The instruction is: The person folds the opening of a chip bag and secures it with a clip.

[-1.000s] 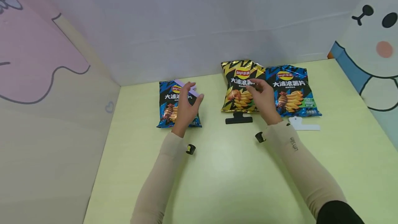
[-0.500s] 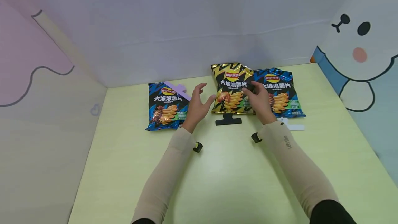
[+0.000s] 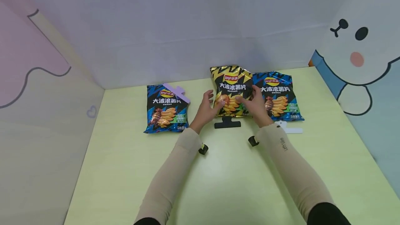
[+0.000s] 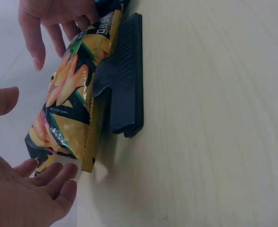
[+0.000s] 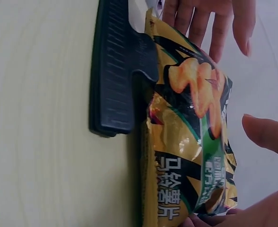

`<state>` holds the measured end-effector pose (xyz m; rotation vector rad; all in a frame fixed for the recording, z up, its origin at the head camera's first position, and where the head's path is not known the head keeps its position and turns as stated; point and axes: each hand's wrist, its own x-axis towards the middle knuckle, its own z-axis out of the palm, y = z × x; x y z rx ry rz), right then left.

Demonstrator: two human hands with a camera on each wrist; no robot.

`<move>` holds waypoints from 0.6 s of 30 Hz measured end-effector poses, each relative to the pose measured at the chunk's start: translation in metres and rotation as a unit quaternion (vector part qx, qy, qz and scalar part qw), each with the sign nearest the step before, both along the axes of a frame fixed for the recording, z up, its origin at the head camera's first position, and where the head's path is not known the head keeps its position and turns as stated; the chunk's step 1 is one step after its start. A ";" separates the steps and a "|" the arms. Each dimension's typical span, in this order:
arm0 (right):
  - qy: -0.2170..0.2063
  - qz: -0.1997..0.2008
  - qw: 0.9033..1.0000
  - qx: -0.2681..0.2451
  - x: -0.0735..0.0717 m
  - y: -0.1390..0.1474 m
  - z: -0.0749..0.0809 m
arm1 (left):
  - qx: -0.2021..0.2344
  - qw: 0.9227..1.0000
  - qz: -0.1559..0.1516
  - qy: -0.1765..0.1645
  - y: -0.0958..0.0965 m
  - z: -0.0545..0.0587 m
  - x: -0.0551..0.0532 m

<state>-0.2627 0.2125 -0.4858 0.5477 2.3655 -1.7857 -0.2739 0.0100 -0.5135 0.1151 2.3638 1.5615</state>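
A yellow-and-black bag of potato chips (image 3: 232, 88) lies face up near the back of the table, between my hands. My left hand (image 3: 204, 111) is at its left edge, fingers spread and relaxed, the fingertips close beside the bag in the left wrist view. At the bag's right edge is my right hand (image 3: 255, 107); its thumb stands apart from the front while the fingers reach down the side, partly hidden by the bag (image 5: 191, 118). A black clip (image 3: 227, 123) lies just in front of the bag's lower edge, with neither hand on it.
To the right, a blue chip bag (image 3: 278, 105) sits against the yellow one, with a white clip (image 3: 293, 130) in front. Another blue chip bag (image 3: 165, 112) at the left has a purple clip (image 3: 177, 93) across its upper right corner. A pale wall (image 3: 156, 37) rises behind.
My left hand has moved right, from over the left blue bag and purple clip to the yellow bag's left edge. My right hand has settled down at its right edge. The head view has shifted.
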 end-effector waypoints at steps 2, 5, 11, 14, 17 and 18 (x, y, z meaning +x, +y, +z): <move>-0.002 -0.001 1.000 -0.006 0.000 -0.001 -0.004 | 0.000 1.000 0.000 -0.013 0.001 -0.001 0.000; -0.013 -0.011 1.000 -0.015 -0.001 -0.002 -0.010 | -0.001 1.000 0.000 -0.031 0.004 -0.003 0.001; -0.032 -0.025 0.999 -0.020 -0.004 -0.006 -0.017 | -0.012 0.999 0.001 -0.050 0.005 -0.004 0.003; -0.028 -0.028 0.999 -0.025 -0.005 -0.008 -0.017 | -0.015 0.999 0.003 -0.049 0.005 -0.004 0.002; -0.029 -0.032 0.999 -0.027 -0.005 -0.010 -0.016 | -0.017 0.998 0.003 -0.053 0.005 -0.003 0.002; -0.030 -0.033 0.999 -0.026 -0.006 -0.010 -0.017 | -0.017 0.998 0.002 -0.054 0.005 -0.003 0.002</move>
